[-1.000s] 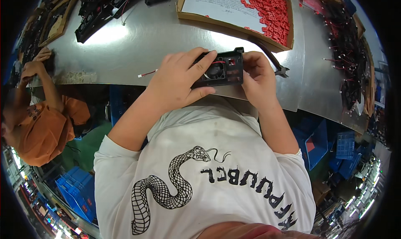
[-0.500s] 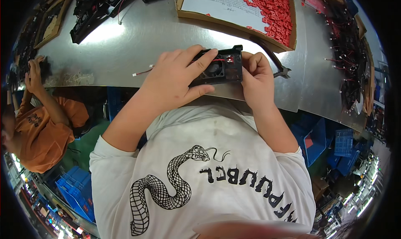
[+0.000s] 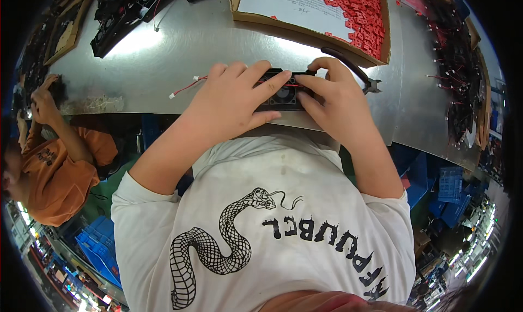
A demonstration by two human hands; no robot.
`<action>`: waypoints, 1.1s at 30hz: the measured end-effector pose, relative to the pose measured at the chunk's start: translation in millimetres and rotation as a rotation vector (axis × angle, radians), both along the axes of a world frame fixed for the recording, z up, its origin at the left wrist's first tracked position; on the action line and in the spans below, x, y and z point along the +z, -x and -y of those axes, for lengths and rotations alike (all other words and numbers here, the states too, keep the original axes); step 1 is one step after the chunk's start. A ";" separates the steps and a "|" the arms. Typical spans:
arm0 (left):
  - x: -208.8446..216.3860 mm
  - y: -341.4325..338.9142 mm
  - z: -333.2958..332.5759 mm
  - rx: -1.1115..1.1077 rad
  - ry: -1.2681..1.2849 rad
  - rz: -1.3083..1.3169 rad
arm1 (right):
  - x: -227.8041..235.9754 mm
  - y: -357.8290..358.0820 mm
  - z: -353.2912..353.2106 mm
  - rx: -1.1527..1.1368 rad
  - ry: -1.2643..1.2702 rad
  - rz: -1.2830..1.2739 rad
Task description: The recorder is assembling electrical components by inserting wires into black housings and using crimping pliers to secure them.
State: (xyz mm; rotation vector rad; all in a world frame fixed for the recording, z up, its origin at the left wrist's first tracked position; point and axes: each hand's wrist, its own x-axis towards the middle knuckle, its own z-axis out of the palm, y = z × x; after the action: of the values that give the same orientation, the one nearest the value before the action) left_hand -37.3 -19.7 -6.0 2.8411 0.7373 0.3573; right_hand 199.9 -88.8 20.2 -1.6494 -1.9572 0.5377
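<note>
The metal surface (image 3: 207, 45) spans the far half of the view, its near edge just above the person's white shirt; on its far side lies a shallow cardboard tray (image 3: 305, 22) holding a paper sheet and a heap of small red plastic parts (image 3: 362, 15); at far left sits a row of black fan units (image 3: 122, 12); along the right edge lies a tangle of black wired parts (image 3: 455, 61); at the left, a co-worker in an orange shirt (image 3: 60, 176) sits at the same surface.

Both forearms rise from the lower edge and meet at the surface's near edge; the left hand (image 3: 231, 102) lies palm down, fingers spread and curled over the left part of a small black cooling fan (image 3: 284, 94), gripping it; the right hand (image 3: 332, 99) clasps the fan's right end, thumb and forefinger pinched on its top edge.

The fan lies flat, long axis running left to right, rotor face up; its thin red-and-white lead (image 3: 188, 87) trails left across the surface; black cutting pliers (image 3: 354, 69) lie just behind the right hand.
</note>
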 end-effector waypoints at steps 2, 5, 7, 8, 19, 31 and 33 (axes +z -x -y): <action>1.8 -1.5 -0.3 0.003 -0.013 -0.012 | -7.9 1.6 -3.1 -0.013 0.004 0.099; 4.9 -1.1 0.3 -0.001 -0.017 -0.016 | -9.4 0.0 -1.9 -0.032 0.015 0.059; 7.0 -1.0 1.4 -0.011 -0.002 -0.043 | -10.2 0.0 -1.0 -0.039 0.033 0.020; 7.6 -0.6 1.7 -0.010 -0.006 -0.041 | -9.5 0.6 -0.7 -0.039 0.031 0.042; 11.5 -3.3 16.2 0.055 0.008 -0.065 | 3.8 -71.9 -124.0 -0.216 -0.076 0.251; 4.3 -2.2 19.2 0.109 0.007 -0.060 | 13.1 -49.3 -84.3 0.172 -0.158 0.142; 2.9 -2.7 21.3 0.091 0.019 -0.070 | 16.5 -24.4 -34.0 0.243 -0.085 0.159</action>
State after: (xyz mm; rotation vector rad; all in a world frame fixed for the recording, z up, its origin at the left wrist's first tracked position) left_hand -34.6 -41.0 -3.1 2.8210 0.8813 0.2640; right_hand 224.4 -54.8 36.6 -1.4505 -2.2823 0.4161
